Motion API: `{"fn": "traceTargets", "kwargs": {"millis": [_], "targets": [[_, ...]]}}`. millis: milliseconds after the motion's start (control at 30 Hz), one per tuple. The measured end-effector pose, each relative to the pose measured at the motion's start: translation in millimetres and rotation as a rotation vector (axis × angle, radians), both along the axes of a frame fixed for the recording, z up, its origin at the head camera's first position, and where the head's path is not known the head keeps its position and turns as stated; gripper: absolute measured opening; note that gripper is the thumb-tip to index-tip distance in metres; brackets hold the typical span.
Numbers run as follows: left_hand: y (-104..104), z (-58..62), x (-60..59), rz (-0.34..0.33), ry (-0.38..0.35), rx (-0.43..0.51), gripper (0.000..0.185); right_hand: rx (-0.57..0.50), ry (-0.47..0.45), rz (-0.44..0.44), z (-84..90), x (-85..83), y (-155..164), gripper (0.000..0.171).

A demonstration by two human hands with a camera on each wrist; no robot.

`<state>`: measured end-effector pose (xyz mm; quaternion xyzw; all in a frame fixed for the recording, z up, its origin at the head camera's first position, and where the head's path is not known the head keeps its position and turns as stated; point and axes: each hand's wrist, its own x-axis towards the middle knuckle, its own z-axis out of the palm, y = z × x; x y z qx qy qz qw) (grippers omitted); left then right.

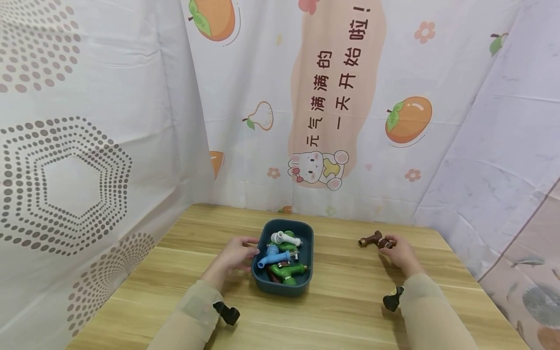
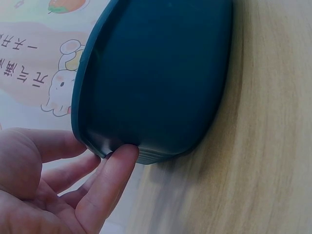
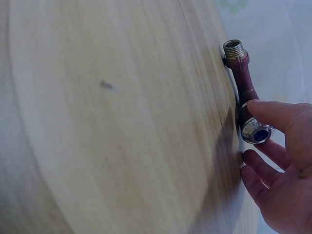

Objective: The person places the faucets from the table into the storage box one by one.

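A dark teal plastic bin [image 1: 283, 290] stands on the wooden table, holding several plastic taps. Among them are a white tap [image 1: 286, 238], a blue tap [image 1: 274, 257] and a green tap [image 1: 292, 271]. My left hand [image 1: 238, 253] is at the bin's left side; its fingertips touch the bin's wall [image 2: 161, 78] near the rim. On the right, a maroon tap [image 1: 371, 239] with a threaded brass end is pinched in my right hand [image 1: 397, 250]. In the right wrist view, the thumb presses on the tap's body [image 3: 244, 83] close to its metal collar.
Wooden tabletop [image 1: 341, 287] spreads between the bin and my right hand. Behind it hangs a printed curtain [image 1: 262, 63] with fruit and a rabbit. Patterned cloth [image 1: 78, 194] borders the left side. Black wrist cameras [image 1: 227, 313] are strapped to both forearms.
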<state>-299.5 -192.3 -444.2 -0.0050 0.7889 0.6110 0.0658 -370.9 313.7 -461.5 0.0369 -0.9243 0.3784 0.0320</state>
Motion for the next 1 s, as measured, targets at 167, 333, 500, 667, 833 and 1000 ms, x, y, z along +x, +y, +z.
{"fn": "traceTargets", "kwargs": {"millis": [167, 333, 500, 667, 833, 1000], "targets": [[-0.5, 0.0, 0.2, 0.002, -0.006, -0.006, 0.041, 0.000, -0.018, -0.007, -0.4, 0.3, -0.2, 0.057], [-0.3, 1.5, 0.8, 0.004, -0.005, -0.007, 0.042, 0.011, -0.006, -0.023, 0.8, 0.3, -1.6, 0.054], [-0.3, 1.4, 0.4, 0.004, -0.003, -0.011, 0.042, 0.027, 0.013, -0.033, 2.5, -0.3, -2.6, 0.050], [-0.5, 0.7, 0.1, 0.004, -0.005, -0.008, 0.042, 0.041, 0.032, -0.038, 0.6, -2.1, -1.7, 0.047], [-0.8, 1.8, 1.0, 0.008, -0.003, -0.007, 0.042, 0.053, 0.045, -0.048, -2.1, -3.9, -0.6, 0.045], [-0.5, 1.4, 1.6, 0.000, -0.001, 0.013, 0.042, 0.079, 0.042, -0.060, -1.5, -3.0, -1.2, 0.044]]}}
